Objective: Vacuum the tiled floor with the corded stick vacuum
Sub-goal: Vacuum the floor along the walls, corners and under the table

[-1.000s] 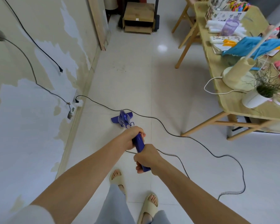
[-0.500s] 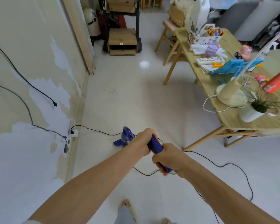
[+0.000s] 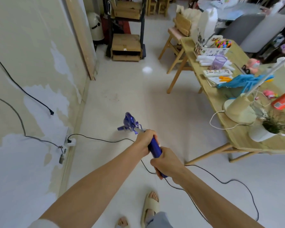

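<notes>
A blue stick vacuum (image 3: 130, 123) leans away from me, its head resting on the white tiled floor (image 3: 138, 96) ahead. My left hand (image 3: 146, 139) grips the upper part of the blue handle. Just below it my right hand (image 3: 164, 163) holds the handle's end. The vacuum's black cord (image 3: 220, 182) runs from the handle's end across the floor on the right. Another stretch leads left to a white wall plug (image 3: 71, 141).
A wooden table (image 3: 237, 132) with a lamp, plant pot and clutter stands on the right. A wooden stool (image 3: 174, 40) and a black rack with boxes (image 3: 126, 46) are farther back. A patched wall (image 3: 31, 79) with dangling cables runs along the left. My sandalled feet (image 3: 150, 206) stand below.
The view has tilted up, showing more of the room ahead. The vacuum head has moved forward across the floor, away from the plug. Both hands keep their grip on the handle.
</notes>
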Motion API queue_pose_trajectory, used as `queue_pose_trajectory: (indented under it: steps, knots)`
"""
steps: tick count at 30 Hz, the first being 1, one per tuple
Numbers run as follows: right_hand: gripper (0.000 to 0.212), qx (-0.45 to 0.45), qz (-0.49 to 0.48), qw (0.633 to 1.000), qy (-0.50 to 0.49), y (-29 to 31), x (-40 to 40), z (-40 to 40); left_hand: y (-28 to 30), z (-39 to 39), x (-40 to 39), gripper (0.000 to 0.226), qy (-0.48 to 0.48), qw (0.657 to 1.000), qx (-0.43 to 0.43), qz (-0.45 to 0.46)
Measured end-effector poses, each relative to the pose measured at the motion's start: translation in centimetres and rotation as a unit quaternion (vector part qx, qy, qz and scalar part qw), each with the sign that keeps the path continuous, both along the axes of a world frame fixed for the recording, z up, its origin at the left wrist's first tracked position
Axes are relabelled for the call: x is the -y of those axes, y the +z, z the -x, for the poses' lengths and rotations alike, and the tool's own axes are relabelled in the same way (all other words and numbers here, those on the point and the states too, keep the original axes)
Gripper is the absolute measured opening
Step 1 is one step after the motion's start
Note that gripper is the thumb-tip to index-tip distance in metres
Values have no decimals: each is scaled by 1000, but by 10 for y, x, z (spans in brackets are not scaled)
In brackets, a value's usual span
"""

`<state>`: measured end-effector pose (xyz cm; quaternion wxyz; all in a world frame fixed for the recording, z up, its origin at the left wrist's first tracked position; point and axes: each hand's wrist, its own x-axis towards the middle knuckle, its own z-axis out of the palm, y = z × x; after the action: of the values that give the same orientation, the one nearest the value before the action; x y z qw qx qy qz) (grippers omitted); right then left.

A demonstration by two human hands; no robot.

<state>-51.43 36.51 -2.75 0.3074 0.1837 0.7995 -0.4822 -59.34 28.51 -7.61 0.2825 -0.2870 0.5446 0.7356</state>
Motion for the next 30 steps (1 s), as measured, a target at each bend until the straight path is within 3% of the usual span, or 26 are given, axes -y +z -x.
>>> queue_pose_trajectory:
  steps: [17,24,30]
  knots:
    - [24,49,-8,999,8,-97,-81,111,-84,104,-80,24,16,996,87,28]
    - [26,99,31,995,-5,-102,-79,141,-90,137,-83,10,14,992,105,75]
    - [28,134,30,990,-17,-81,-69,123,-81,119,-77,10,15,988,135,71]
